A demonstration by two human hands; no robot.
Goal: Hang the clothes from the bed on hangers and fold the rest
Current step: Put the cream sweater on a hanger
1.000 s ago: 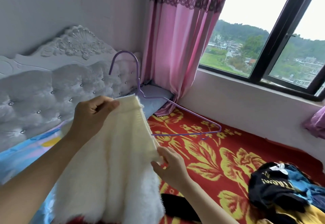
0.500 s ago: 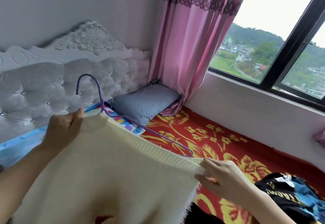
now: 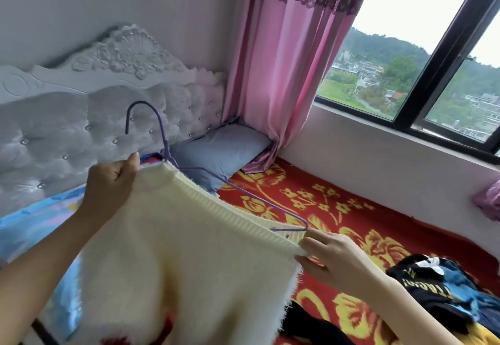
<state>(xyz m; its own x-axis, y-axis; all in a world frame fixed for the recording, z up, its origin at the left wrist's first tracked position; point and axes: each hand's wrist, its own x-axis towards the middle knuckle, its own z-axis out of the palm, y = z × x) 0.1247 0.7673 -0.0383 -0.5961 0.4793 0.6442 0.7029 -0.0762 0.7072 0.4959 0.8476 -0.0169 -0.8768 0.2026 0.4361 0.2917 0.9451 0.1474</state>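
With left hand (image 3: 109, 185) and right hand (image 3: 333, 259), pinched the edge of the sweater (image 3: 189, 263); pulled it wider than before over the hanger (image 3: 163, 144); judged nearly hung.

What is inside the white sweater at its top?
A purple hanger: its hook and one sloping arm show above the sweater; the rest is covered by the knit.

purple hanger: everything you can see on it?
Thin purple wire hanger, apparently metal. Its open hook points up, in front of the headboard; the neck runs down to one sloping arm that bends near the right hand. The rest is hidden inside the cream sweater, whose ribbed edge lies against it. The left hand grips the sweater beside the neck; whether either hand touches the hanger is unclear.
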